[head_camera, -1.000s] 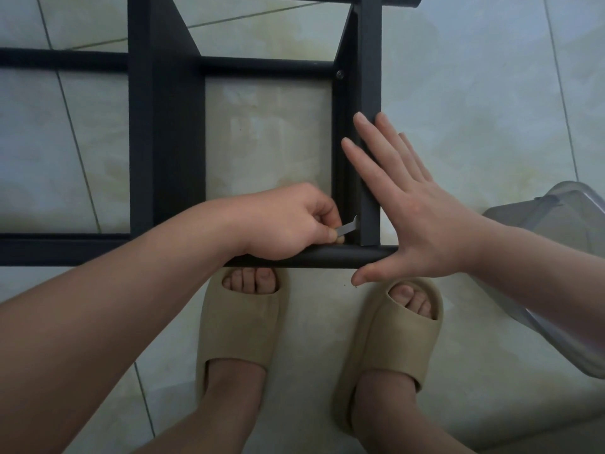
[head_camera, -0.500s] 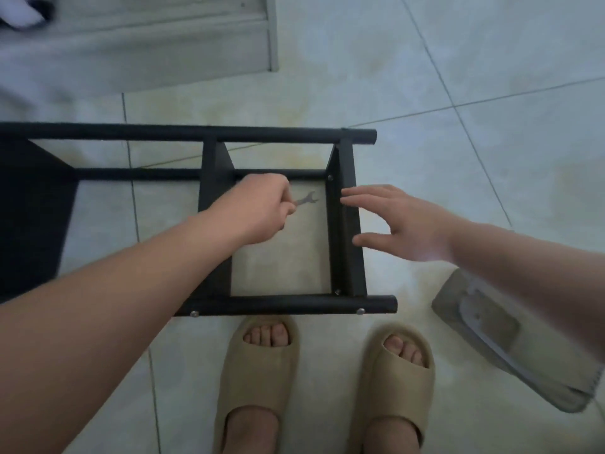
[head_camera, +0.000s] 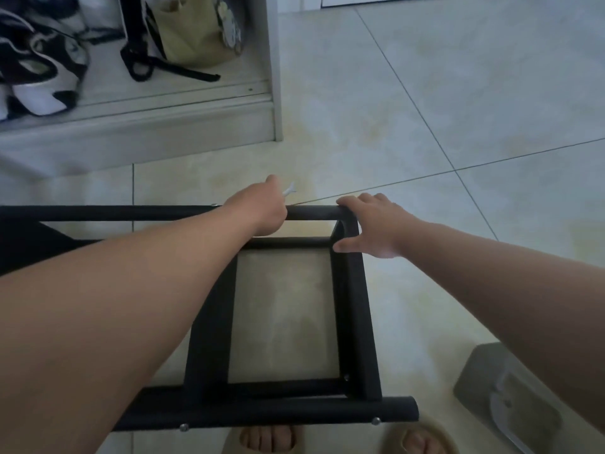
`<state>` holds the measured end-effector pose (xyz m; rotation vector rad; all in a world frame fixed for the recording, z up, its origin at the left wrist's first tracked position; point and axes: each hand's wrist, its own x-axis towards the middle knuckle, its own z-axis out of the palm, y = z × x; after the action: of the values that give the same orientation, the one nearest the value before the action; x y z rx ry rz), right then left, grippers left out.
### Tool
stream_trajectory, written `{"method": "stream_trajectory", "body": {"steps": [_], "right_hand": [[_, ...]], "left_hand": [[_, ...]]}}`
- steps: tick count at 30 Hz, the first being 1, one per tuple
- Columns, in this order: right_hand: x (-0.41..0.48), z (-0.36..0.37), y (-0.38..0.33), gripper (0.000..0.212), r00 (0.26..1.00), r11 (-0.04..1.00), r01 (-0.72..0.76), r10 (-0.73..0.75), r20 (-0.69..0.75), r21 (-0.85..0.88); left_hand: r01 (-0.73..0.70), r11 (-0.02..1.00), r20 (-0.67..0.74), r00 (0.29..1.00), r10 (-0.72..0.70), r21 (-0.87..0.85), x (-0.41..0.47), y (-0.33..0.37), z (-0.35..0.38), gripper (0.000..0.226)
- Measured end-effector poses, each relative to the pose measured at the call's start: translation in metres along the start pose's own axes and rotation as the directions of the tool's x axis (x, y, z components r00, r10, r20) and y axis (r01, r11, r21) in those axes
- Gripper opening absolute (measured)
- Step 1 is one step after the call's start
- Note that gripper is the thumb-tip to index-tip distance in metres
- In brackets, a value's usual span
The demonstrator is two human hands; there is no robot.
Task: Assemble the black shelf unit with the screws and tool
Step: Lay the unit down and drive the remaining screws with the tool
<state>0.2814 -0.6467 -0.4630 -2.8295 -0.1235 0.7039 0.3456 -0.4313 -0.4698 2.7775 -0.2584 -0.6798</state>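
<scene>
A: Status? What changed from half a second ago?

B: Both hands have left the middle of the shelf unit [head_camera: 355, 322] for its far rail. The right hand was hovering beside the side panel and is on the frame now.

A: Where's the unit?

B: It lies on its side on the tiled floor [head_camera: 458, 109], in front of the person. Its near rail is just ahead of the slippers [head_camera: 422, 440]. Beyond the far rail is a cabinet [head_camera: 196, 126] with shoes and a bag in it. A grey tub [head_camera: 484, 381] sits to the unit's right, apart from it.

A: Hands?

B: The right hand [head_camera: 376, 224] grasps the unit's far right corner, fingers curled over the rail end and thumb on the panel's inner face. The left hand [head_camera: 262, 208] is clenched round a small wrench [head_camera: 290, 189] just past the far rail. The wrench head points away and is not on any fastener I can see.

A: Progress?

B: I'd say well along. The rails, crossbars and side panel are joined and look square. Two screw heads [head_camera: 184, 427] are seated in the near rail. The far-rail joints probably still need tightening. I can't tell from here whether any screws are missing.

A: Finish?

B: Matt black, with round rails and flat panels. No visible damage.
</scene>
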Motion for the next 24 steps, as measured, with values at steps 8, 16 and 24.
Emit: {"method": "stream_trajectory", "body": {"steps": [8, 16, 24], "right_hand": [[-0.053, -0.029, -0.013, 0.089, 0.992, 0.996, 0.042, -0.051, -0.119, -0.081], [-0.174, -0.057, -0.060, 0.073, 0.980, 0.986, -0.028, -0.006, -0.201, -0.166], [-0.297, 0.004, -0.106, 0.047, 0.964, 0.992, -0.061, 0.029, -0.265, -0.113]], "left_hand": [[-0.109, 0.994, -0.089, 0.990, 0.108, -0.013, -0.047, 0.012, -0.023, 0.008], [-0.133, 0.991, -0.074, 0.988, 0.133, 0.009, -0.163, 0.041, -0.070, 0.009], [-0.008, 0.977, 0.132, 0.991, -0.021, 0.215, -0.298, 0.060, -0.051, 0.017]]}}
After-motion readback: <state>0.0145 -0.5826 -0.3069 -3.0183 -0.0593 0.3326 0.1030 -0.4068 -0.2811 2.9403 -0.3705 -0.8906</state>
